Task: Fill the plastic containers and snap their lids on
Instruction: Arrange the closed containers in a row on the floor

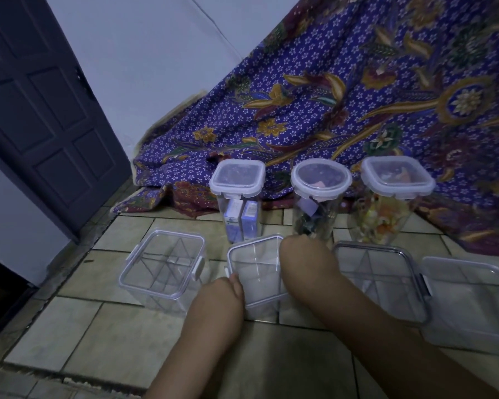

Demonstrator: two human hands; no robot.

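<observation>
As if to stop it sliding, gripped the empty middle box by its near edge with the left hand. Held the right hand at its far corner; could not tell its grip. Beyond, three full jars, lids on.

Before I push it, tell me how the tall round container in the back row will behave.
The tall round container is tall and narrow, so a push near its lid would likely tip it. It looks well filled with small items, so it is probably weighty for its size. Its smooth clear walls may be slippery, and on its side it could roll.
</observation>
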